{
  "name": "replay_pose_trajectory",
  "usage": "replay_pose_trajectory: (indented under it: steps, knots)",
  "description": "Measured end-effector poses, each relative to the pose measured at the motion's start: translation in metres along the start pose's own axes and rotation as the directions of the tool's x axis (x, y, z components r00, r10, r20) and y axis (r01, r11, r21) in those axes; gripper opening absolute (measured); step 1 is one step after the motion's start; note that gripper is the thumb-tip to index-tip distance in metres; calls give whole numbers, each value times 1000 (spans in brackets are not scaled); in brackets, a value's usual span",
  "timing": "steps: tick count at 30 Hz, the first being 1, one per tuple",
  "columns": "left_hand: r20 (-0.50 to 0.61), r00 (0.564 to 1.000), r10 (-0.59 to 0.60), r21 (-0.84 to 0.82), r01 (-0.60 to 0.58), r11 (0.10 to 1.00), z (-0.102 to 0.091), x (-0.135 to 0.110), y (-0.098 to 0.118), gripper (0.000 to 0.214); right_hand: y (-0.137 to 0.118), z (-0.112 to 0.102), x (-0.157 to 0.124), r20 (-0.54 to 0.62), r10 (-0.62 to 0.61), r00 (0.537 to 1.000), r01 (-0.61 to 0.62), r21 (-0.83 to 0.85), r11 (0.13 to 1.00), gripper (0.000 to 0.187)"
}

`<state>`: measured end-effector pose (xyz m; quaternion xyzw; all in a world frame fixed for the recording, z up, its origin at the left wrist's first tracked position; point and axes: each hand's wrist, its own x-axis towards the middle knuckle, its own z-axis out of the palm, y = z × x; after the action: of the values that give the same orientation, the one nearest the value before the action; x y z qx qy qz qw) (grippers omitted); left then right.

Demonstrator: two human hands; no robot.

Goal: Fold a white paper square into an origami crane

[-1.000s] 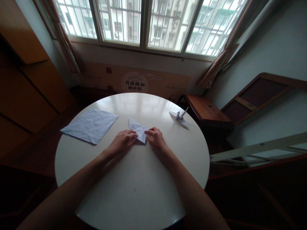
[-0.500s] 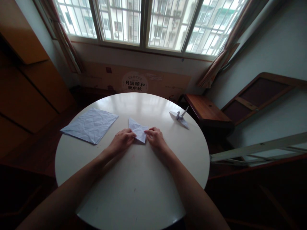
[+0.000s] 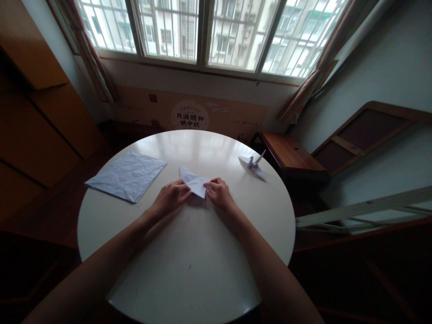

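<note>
A folded sheet of white paper (image 3: 196,183), with creases and a pointed far-left corner, is between my hands over the middle of the round table (image 3: 189,252). My left hand (image 3: 173,194) pinches its near left edge, the fingers closed. On the other side, my right hand (image 3: 218,191) grips the right edge between thumb and fingers. Part of the paper's edges is hidden under the fingertips. To the right stands a finished paper crane (image 3: 253,165), apart from both hands. On the left lies a larger stack of creased white paper (image 3: 128,177).
A wooden stool or bench (image 3: 293,155) stands beyond the table's right side, near a wooden-framed panel (image 3: 364,128) leaning by the wall. A pale metal frame (image 3: 364,209) is close to the table's right edge. Barred windows (image 3: 202,36) line the far wall.
The folded paper's near corner has lifted slightly and its far-left tip has shifted a little left. My left fingers have changed their hold slightly. The crane and stack stay put.
</note>
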<state>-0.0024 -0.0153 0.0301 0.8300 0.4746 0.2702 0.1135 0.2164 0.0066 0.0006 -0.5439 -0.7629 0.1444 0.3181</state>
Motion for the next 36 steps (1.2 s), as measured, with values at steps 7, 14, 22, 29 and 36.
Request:
replay_pose_trajectory:
  steps: [7, 14, 22, 29, 36]
  knots:
    - [17, 999, 35, 33, -35, 999, 2, 0, -1, 17, 0, -1, 0, 7, -2, 1000, 2, -4, 1000, 24]
    - [24, 998, 55, 43, -56, 998, 5, 0, -4, 20, -3, -3, -1, 15, -3, 1000, 4, -22, 1000, 20]
    - [45, 998, 49, 45, -51, 998, 5, -1, -3, 15, -4, -4, -1, 16, 9, 1000, -9, -19, 1000, 22]
    - [56, 997, 57, 45, -59, 997, 5, 0, -3, 17, -4, -4, -1, 18, 11, 1000, -11, -10, 1000, 21]
    - [51, 997, 54, 36, -56, 998, 5, 0, -3, 17, -6, -4, -1, 27, 22, 999, -21, -13, 1000, 21]
